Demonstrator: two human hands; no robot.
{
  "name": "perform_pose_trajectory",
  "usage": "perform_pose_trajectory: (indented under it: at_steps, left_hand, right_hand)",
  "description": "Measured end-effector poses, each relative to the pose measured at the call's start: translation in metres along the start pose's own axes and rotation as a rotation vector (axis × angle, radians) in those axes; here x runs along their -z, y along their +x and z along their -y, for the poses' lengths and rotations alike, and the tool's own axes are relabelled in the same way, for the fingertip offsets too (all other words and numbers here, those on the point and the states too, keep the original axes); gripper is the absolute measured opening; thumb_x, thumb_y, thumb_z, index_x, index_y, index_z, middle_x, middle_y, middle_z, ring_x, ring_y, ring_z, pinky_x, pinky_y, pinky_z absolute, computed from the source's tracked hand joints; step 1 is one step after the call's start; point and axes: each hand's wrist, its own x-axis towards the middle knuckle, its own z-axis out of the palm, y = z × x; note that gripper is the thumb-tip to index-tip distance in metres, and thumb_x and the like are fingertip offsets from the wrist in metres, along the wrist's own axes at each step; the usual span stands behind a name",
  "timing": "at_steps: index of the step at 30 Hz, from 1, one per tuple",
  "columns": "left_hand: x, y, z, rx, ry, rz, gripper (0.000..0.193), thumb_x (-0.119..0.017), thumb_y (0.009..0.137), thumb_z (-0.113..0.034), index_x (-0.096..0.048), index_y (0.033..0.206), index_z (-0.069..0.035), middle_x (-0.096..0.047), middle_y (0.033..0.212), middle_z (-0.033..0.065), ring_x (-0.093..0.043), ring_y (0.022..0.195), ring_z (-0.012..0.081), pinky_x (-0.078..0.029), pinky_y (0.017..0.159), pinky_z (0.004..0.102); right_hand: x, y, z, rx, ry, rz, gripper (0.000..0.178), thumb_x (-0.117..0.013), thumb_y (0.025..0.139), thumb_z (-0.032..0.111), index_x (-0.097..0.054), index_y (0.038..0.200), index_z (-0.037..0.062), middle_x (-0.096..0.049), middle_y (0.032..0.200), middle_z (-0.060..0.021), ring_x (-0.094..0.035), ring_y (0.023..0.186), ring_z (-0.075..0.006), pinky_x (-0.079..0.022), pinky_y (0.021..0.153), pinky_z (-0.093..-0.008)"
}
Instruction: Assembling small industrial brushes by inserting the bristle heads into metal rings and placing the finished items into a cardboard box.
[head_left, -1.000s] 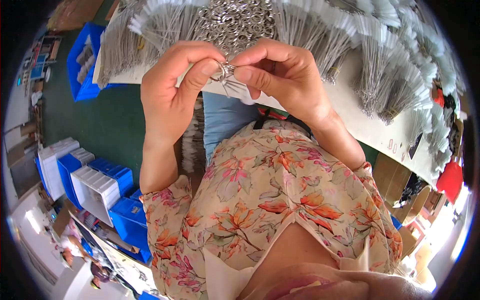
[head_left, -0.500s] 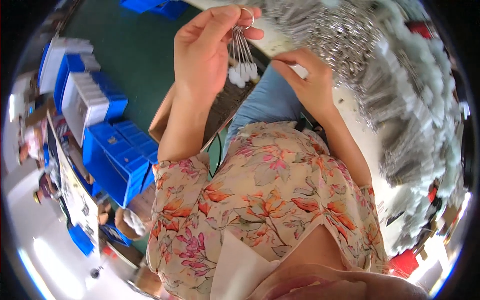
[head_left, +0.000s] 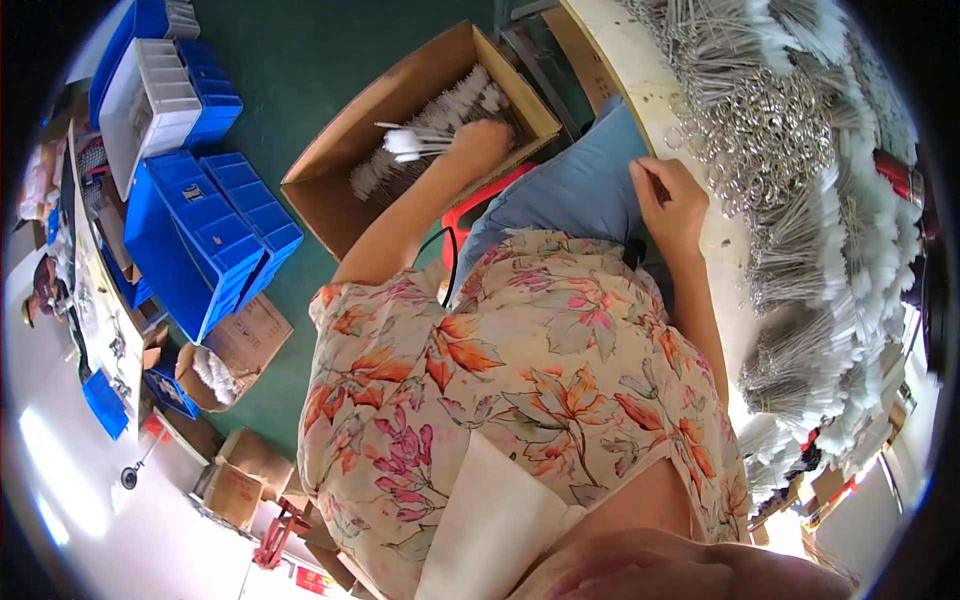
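My left hand is lowered into an open cardboard box, its fingers closed. From the hand, a bunch of small wire-stemmed brushes points left with its white tufts, above more brushes lying in the box. The ring end of the bunch is hidden by the hand. My right hand hovers by the table edge, thumb and forefinger pinched together and the other fingers curled. Whether anything small sits in that pinch cannot be made out.
On the pale table at the right lie a heap of metal rings and thick piles of wire-stemmed brushes. Blue bins and a white bin stand on the green floor at the left. A red stool edge shows beside the box.
My left hand has gone from holding the ringed bunch up at the top to down inside the box. My right hand has shifted right and slightly down. More of the box has come into view.
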Motion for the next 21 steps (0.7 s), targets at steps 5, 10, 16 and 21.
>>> perform_pose_trajectory:
  at_steps: [5,10,16,21]
  left_hand:
    - [-0.055,-0.021,0.066,0.285,0.090,0.370,0.017,-0.057,0.076,-0.012,-0.067,0.089,-0.006,-0.064,0.096,0.0159,-0.062,0.092,0.0317,-0.051,0.072,0.0425]
    - [-0.125,-0.110,0.143,0.394,0.309,0.510,0.025,-0.060,0.076,-0.016,-0.066,0.098,-0.008,-0.061,0.109,0.0129,-0.056,0.104,0.0283,-0.047,0.082,0.0405]
    - [-0.145,-0.134,0.125,0.964,-0.351,0.191,0.035,-0.060,0.076,-0.030,-0.063,0.105,-0.012,-0.056,0.115,0.0142,-0.051,0.111,0.0298,-0.041,0.091,0.0449]
    - [-0.086,-0.134,0.095,0.858,-0.269,-0.211,0.062,-0.066,0.070,-0.042,-0.046,0.120,-0.011,-0.046,0.123,0.0200,-0.048,0.111,0.0354,-0.040,0.090,0.0472]
  right_hand:
    - [0.012,0.003,0.006,0.027,-0.047,-0.028,0.005,-0.067,0.074,0.005,-0.062,0.077,0.0047,-0.054,0.061,-0.0049,-0.049,0.045,-0.0119,-0.039,0.043,-0.0238]
    - [0.007,0.008,0.011,0.062,-0.073,-0.022,0.003,-0.066,0.075,0.006,-0.062,0.075,0.0066,-0.054,0.060,-0.0039,-0.050,0.044,-0.0135,-0.039,0.043,-0.0248]
    - [-0.016,0.031,0.026,0.375,0.028,0.156,0.005,-0.062,0.073,0.008,-0.058,0.071,0.0105,-0.053,0.063,-0.0033,-0.055,0.054,-0.0203,-0.042,0.046,-0.0302]
    - [-0.057,0.034,0.012,0.525,-0.114,0.483,0.013,-0.059,0.076,0.021,-0.056,0.069,0.0100,-0.053,0.069,-0.0062,-0.058,0.064,-0.0253,-0.046,0.053,-0.0371]
